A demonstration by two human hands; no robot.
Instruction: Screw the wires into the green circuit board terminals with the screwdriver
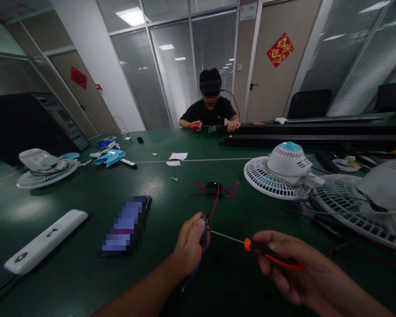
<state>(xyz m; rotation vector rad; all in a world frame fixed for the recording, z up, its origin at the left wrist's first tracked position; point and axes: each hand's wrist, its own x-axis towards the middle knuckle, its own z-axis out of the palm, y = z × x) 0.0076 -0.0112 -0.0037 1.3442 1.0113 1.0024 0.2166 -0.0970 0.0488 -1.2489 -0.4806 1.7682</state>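
My left hand (192, 237) pinches a small dark electronic part (204, 229) with red and blue wires trailing from it. In my right hand (293, 264) lies an orange-and-black screwdriver (270, 255), its thin metal shaft pointing left. The shaft's tip reaches the small part at my left fingers; whether it touches a screw is too small to tell. Just beyond my left hand, more dark parts with red and blue wires (214, 187) rest on the green table (165, 220). A red wire runs from them toward the part I hold.
White fan housings (287, 165) stand at the right, and another fan (46, 160) at the left. A phone (127, 224), a white power bank-like device (48, 240) and paper scraps (178, 156) lie on the table. Across it, a person (211, 105) holds a red-handled tool.
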